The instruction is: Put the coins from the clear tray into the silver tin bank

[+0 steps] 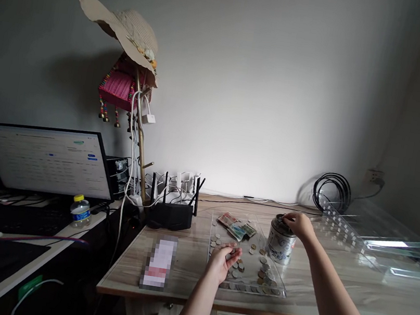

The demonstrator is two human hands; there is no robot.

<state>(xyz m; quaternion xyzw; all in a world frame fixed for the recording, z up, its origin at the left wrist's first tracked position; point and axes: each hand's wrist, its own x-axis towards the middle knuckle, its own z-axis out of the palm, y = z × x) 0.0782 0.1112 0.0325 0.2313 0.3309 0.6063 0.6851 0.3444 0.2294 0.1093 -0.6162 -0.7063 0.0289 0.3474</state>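
My left hand [223, 262] is turned palm up, fingers half curled around a few coins [233, 251]. Below it lies a clear plastic tray [206, 265] with many loose coins [261, 274] scattered over it. Several crumpled banknotes [236, 228] rest toward the tray's back. Beside the tray's right edge stands a round metal tin [279, 247] with a printed side. My right hand [297, 224] is at the tin's top, fingers pinched together over its opening. Whatever those fingers hold is hidden from view.
A black router [169, 216] stands at the back left, and a blurred paper slip [159, 263] lies in front. Stacked clear plastic trays [379, 240] and coiled black cable [331, 192] occupy the right. A bottle [80, 212] and monitor [42, 158] stand on the left desk.
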